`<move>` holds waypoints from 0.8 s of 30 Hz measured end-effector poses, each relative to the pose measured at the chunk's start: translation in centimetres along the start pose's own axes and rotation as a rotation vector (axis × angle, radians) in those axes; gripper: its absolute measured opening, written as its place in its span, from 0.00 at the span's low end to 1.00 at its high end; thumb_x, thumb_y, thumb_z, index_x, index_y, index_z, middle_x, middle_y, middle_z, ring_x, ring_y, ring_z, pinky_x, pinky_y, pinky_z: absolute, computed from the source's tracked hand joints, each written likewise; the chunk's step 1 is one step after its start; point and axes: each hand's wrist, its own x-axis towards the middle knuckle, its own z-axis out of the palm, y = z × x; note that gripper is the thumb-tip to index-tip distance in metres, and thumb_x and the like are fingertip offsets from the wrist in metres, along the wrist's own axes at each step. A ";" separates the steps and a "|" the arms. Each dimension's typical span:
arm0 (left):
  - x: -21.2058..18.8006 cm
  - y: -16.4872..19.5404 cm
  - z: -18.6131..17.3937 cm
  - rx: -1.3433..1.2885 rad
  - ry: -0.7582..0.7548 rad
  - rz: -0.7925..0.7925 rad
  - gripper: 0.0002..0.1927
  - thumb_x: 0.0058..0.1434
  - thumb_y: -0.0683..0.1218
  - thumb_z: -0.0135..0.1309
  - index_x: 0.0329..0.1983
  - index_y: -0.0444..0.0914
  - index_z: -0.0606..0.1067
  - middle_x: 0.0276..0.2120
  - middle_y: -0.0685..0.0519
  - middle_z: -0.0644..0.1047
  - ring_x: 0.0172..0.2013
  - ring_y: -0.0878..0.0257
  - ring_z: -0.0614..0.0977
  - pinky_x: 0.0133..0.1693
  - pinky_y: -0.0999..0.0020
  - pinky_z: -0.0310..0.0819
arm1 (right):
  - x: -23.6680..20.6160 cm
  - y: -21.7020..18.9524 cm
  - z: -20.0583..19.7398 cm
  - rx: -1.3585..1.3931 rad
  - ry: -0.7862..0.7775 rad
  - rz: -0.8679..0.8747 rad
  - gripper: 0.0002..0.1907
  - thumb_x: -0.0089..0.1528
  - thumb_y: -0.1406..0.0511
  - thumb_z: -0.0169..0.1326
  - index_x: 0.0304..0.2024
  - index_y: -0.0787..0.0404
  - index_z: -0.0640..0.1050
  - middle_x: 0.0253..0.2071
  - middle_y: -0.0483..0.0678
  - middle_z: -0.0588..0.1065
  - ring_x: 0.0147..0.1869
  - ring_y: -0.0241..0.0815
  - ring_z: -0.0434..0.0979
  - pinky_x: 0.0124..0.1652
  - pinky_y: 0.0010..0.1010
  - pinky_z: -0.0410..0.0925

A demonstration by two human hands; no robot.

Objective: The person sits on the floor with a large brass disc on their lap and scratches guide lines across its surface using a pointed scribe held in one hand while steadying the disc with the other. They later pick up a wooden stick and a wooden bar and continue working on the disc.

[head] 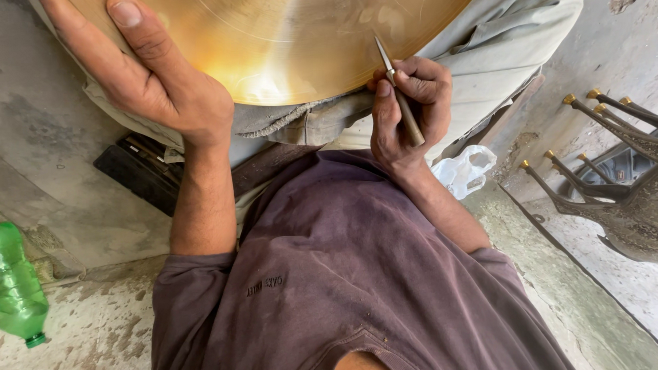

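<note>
A green plastic bottle [10, 284] lies on the stained concrete floor [86, 339] at far left. Next, the left hand [150, 74] presses flat, fingers spread, against the edge of a large shiny brass plate [287, 33] resting over the person's lap. At the plate's lower rim, the right hand [406, 109] grips a thin pointed engraving tool [399, 95], its tip touching the metal. A crumpled white plastic bag [463, 169] lies just right of that wrist. Farthest right stand dark ornate metal pieces with gold tips [620, 182].
</note>
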 end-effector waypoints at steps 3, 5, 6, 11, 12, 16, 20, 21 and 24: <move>-0.1 -0.2 0.0 -0.040 -0.009 -0.007 0.24 0.85 0.44 0.41 0.80 0.45 0.54 0.75 0.56 0.62 0.69 0.66 0.71 0.66 0.69 0.70 | 0.0 0.4 0.1 0.016 0.026 0.043 0.05 0.74 0.75 0.51 0.49 0.70 0.68 0.55 0.54 0.70 0.41 0.38 0.78 0.41 0.26 0.77; -0.1 -0.2 0.0 -0.064 -0.013 -0.001 0.24 0.85 0.43 0.42 0.80 0.44 0.55 0.74 0.54 0.63 0.68 0.65 0.72 0.65 0.68 0.70 | 0.1 0.6 0.1 0.021 0.031 0.055 0.05 0.74 0.75 0.51 0.49 0.70 0.68 0.55 0.54 0.70 0.39 0.37 0.78 0.39 0.25 0.76; 0.0 -0.2 0.1 -0.074 -0.015 0.003 0.23 0.85 0.43 0.42 0.80 0.44 0.55 0.74 0.55 0.63 0.68 0.65 0.72 0.65 0.68 0.70 | 0.1 0.6 0.0 0.021 0.031 0.058 0.05 0.74 0.75 0.51 0.49 0.70 0.68 0.55 0.55 0.70 0.39 0.37 0.78 0.38 0.25 0.76; 0.2 0.2 0.3 -0.071 -0.027 0.014 0.24 0.86 0.42 0.41 0.81 0.49 0.56 0.74 0.60 0.64 0.69 0.70 0.71 0.67 0.71 0.69 | 0.3 0.6 0.0 0.004 0.028 0.057 0.05 0.74 0.74 0.51 0.47 0.69 0.67 0.53 0.54 0.71 0.38 0.37 0.79 0.37 0.25 0.77; 0.2 0.2 0.3 -0.073 -0.027 0.015 0.24 0.85 0.42 0.41 0.81 0.48 0.56 0.74 0.60 0.64 0.69 0.70 0.71 0.67 0.71 0.69 | 0.4 0.5 -0.1 -0.037 0.019 0.056 0.05 0.74 0.74 0.51 0.47 0.69 0.67 0.53 0.54 0.71 0.38 0.36 0.79 0.36 0.24 0.77; 0.2 0.5 0.4 -0.097 -0.023 0.006 0.23 0.86 0.43 0.41 0.80 0.45 0.56 0.74 0.55 0.64 0.68 0.66 0.72 0.65 0.68 0.70 | 0.8 -0.2 -0.4 -0.057 -0.031 0.065 0.05 0.74 0.75 0.51 0.47 0.69 0.67 0.52 0.54 0.71 0.37 0.37 0.79 0.36 0.24 0.77; 0.2 0.8 0.5 -0.058 -0.026 0.012 0.24 0.84 0.43 0.41 0.80 0.47 0.57 0.73 0.57 0.65 0.68 0.68 0.72 0.65 0.69 0.70 | 1.2 -1.1 -0.9 -0.083 -0.079 0.075 0.06 0.73 0.76 0.51 0.46 0.69 0.66 0.52 0.54 0.72 0.39 0.38 0.81 0.38 0.25 0.76; 0.2 1.0 0.5 -0.050 -0.028 0.014 0.24 0.84 0.43 0.41 0.80 0.47 0.57 0.73 0.58 0.65 0.68 0.68 0.73 0.65 0.69 0.70 | 1.3 -1.3 -1.0 -0.077 -0.087 0.082 0.06 0.73 0.76 0.51 0.45 0.69 0.66 0.51 0.54 0.72 0.39 0.38 0.81 0.38 0.25 0.76; 0.2 1.3 0.5 -0.038 -0.034 0.012 0.23 0.84 0.44 0.41 0.80 0.47 0.56 0.73 0.57 0.65 0.67 0.67 0.74 0.64 0.69 0.71 | 1.7 -1.6 -1.2 -0.101 -0.115 0.078 0.06 0.72 0.76 0.52 0.43 0.69 0.67 0.48 0.54 0.73 0.38 0.38 0.81 0.39 0.25 0.76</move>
